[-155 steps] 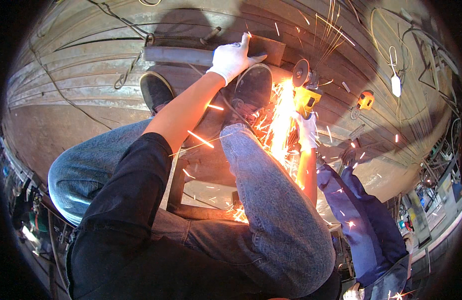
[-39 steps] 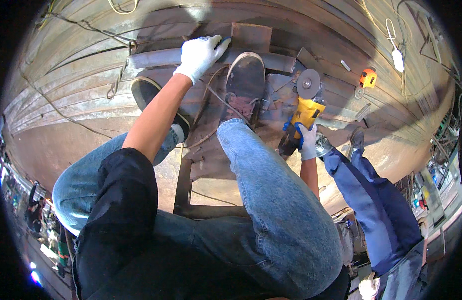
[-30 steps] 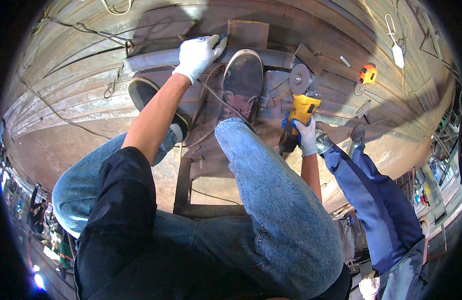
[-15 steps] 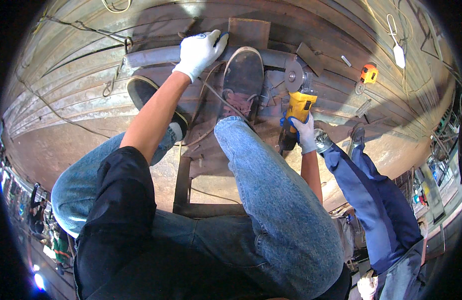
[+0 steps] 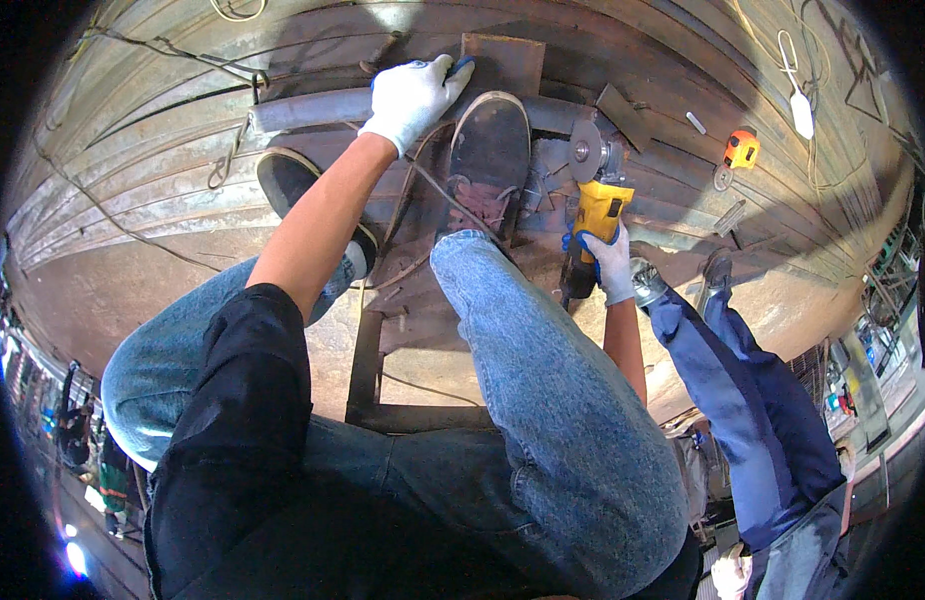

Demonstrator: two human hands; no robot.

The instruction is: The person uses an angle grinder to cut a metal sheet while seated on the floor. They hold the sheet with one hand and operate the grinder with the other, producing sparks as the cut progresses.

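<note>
My left hand (image 5: 413,100), in a white glove, reaches forward with its fingers closed at the left edge of a rusty square steel plate (image 5: 505,62). The fingertips lie partly behind that edge. Low on the right, my gloved right hand (image 5: 611,262) is wrapped around the body of a yellow and black angle grinder (image 5: 601,212). The tool points away from me with its cutting disc (image 5: 587,150) on top; whether the disc spins cannot be made out. Just below the plate, my dark shoe (image 5: 491,140) rests across a long steel bar (image 5: 313,110).
Small metal offcuts (image 5: 545,185) lie between my shoe and the grinder. Farther right are a flat metal piece (image 5: 623,115), a white stick (image 5: 696,123) and an orange tape measure (image 5: 742,149). Another person's blue-trousered legs (image 5: 748,390) are close on my right. A cable (image 5: 123,225) crosses the left side.
My left hand has shifted slightly to the right along the plate's edge. The right hand and the grinder stay almost in place.
</note>
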